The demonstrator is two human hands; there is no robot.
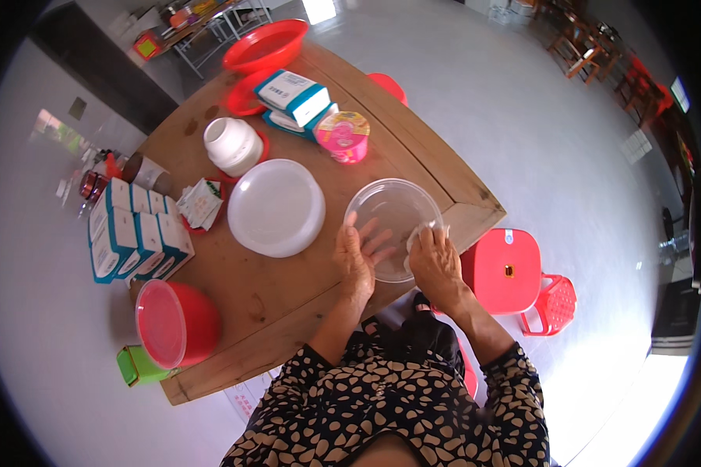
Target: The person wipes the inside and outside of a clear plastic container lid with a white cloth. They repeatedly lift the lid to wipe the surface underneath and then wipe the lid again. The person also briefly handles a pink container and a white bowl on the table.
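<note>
A clear round plastic lid is held up over the table's near right corner. My left hand grips its left rim, thumb on the near side and fingers spread behind, showing through the plastic. At the opposite rim, my right hand is closed around a white tissue or cloth, pressed against the lid; most of the white piece is hidden under the fingers. Left of the lid, a whitish round lid or stack of lids lies on the wooden table.
Farther back are a white jar, a pink cup, teal-and-white packs and a red basin. At left stand more packs, sachets and a red tub. A red stool is beside the right corner.
</note>
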